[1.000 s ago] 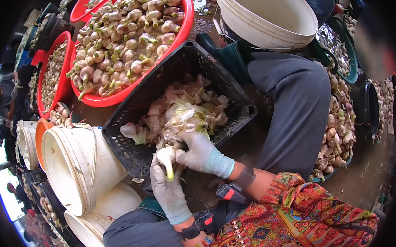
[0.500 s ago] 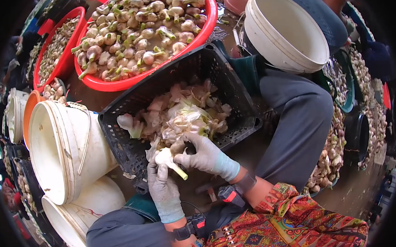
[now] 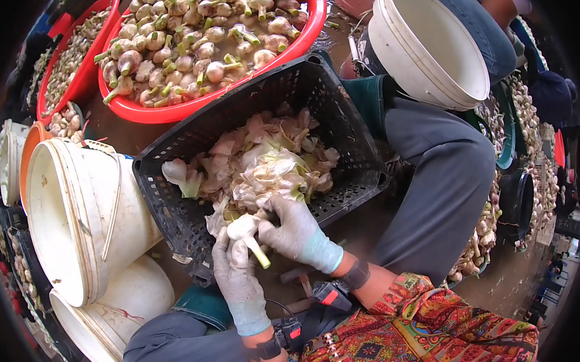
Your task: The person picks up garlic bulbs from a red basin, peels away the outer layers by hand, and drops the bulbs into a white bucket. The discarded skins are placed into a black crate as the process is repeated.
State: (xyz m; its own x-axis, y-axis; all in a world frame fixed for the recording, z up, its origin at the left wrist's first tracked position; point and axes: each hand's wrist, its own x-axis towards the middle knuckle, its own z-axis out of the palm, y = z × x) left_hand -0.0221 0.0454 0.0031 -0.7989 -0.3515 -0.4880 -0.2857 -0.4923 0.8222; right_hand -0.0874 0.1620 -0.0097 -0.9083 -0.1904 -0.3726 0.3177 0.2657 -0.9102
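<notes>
A peeled-looking white garlic bulb [image 3: 243, 227] with a cut green stem rests in my left hand [image 3: 240, 280], its stem pointing down and right. That gloved hand is closed around the bulb from below. On the other side, my right hand [image 3: 300, 235], also gloved, has its thumb and fingers bent together against the bulb's edge. Whether a strip of skin is pinched there is hard to make out. Just beyond both hands, a heap of papery garlic skins [image 3: 264, 172] lies in a black perforated crate [image 3: 349, 130], which tilts toward me.
Behind the crate stands a red basin [image 3: 154, 116] of unpeeled garlic bulbs in water. White buckets [image 3: 119, 188] lie tipped at left; another white bucket [image 3: 398, 53] leans at upper right near a seated person's leg [image 3: 467, 24]. More garlic [image 3: 477, 244] is piled beyond my knee.
The view has shifted slightly, so the surroundings sit a little differently. Both hands remain at the bulb, and the right fingers have moved only slightly against it.
</notes>
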